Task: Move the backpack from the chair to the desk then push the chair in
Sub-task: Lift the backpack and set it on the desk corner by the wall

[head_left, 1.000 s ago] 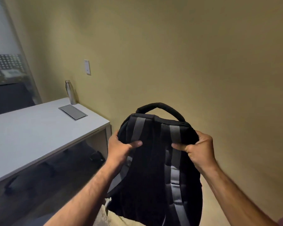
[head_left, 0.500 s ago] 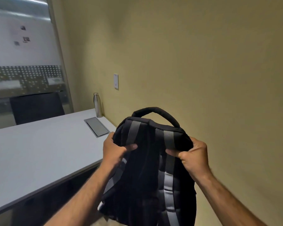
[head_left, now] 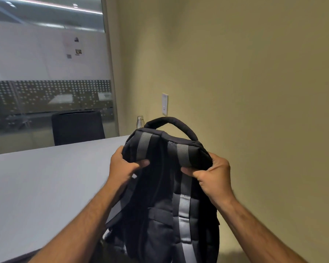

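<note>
Two bare hands, left hand and right hand, are carrying one black padded fabric backpack with grey straps upright in mid-air, fingers closed tight on its top corners. Compared with a second ago, it is hanging closer to the one pale grey flat-topped desk, so set-down looks near. One steel bottle and one black chair are waiting beyond.

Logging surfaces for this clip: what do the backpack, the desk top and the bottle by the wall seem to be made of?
Backpack: black woven fabric, matte, with quilted padding on the back panel and grey webbing straps; it dents under both hands.
Desk: smooth pale grey top, probably laminate; flat, even sheen, no grain visible.
Bottle: likely brushed stainless steel, silvery with a soft highlight; mostly hidden behind the backpack.
</note>
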Demonstrator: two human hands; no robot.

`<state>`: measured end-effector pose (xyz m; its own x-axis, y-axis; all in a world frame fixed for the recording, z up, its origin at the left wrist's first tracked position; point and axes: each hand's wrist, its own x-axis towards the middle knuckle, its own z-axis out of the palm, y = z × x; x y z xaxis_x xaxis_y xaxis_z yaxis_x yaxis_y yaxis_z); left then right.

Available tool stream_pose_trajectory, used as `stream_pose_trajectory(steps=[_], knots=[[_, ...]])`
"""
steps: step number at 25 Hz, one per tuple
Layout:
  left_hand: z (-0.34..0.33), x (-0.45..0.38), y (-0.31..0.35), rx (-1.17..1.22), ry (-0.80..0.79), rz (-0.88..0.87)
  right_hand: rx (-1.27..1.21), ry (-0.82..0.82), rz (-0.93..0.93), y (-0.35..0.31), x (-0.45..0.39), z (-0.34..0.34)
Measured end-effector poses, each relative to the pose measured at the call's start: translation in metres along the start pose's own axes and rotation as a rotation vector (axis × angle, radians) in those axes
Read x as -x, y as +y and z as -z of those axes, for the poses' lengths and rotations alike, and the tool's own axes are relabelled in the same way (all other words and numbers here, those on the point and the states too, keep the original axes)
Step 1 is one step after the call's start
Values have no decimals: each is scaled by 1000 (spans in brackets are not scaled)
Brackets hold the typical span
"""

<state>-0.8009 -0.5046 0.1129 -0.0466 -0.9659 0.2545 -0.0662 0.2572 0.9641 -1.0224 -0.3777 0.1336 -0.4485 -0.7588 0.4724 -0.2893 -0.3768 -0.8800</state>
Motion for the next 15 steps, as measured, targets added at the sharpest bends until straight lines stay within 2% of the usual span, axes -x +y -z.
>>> stream_pose_trajectory(steps=[7,15], knots=[[4,-124,-12,-31,89,-30,-61,-103,28,41,-112,-63],[-6,-282,-48,-82,-20,-77,-64,-17,60,109,-206,-139]])
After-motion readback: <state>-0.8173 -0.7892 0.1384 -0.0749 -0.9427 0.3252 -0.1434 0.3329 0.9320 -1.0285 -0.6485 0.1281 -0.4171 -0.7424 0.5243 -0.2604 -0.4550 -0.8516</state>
